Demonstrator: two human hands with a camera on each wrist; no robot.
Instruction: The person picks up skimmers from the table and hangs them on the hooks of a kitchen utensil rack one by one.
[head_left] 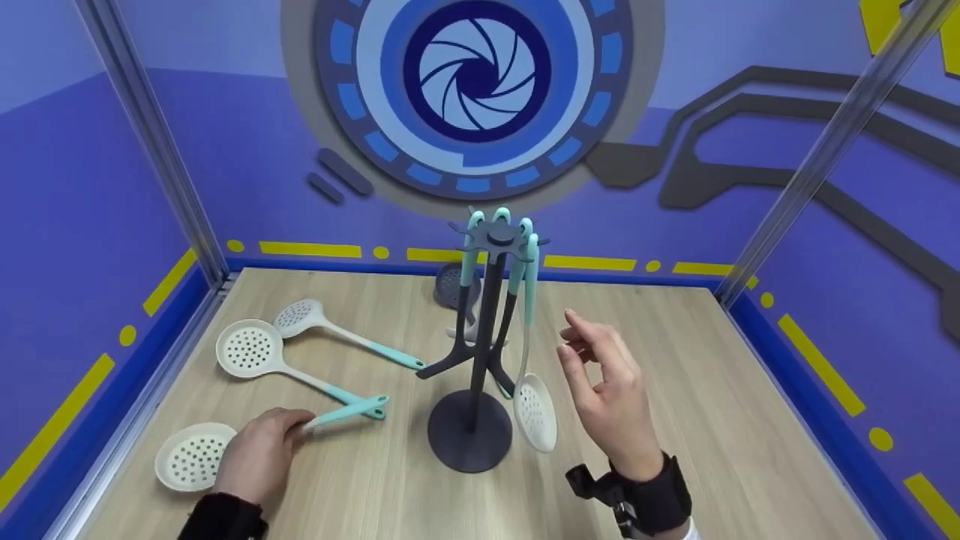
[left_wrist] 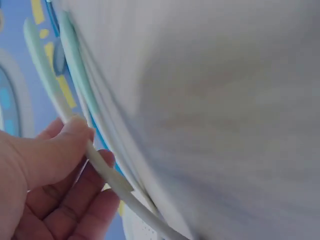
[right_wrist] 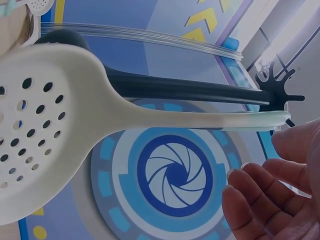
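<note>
My left hand [head_left: 259,456] pinches the shaft of a cream skimmer [left_wrist: 107,172] between thumb and fingers at the table's left front. Its mint handle end is raised a little, and its perforated bowl shows left of the hand. My right hand [head_left: 611,386], fingers loosely bent and holding nothing, is to the right of a black utensil stand [head_left: 471,442]. Between stand and hand hangs another cream skimmer [head_left: 535,412], hooked by its mint handle; the right wrist view shows its bowl large, with the fingertips apart from it.
Two more cream skimmers, one nearer [head_left: 249,349] and one farther [head_left: 300,318], lie on the wooden table [head_left: 720,450] at left. Several dark-headed utensils [head_left: 448,364] hang from the stand's hooks. Blue panels and metal posts [head_left: 157,150] bound the table.
</note>
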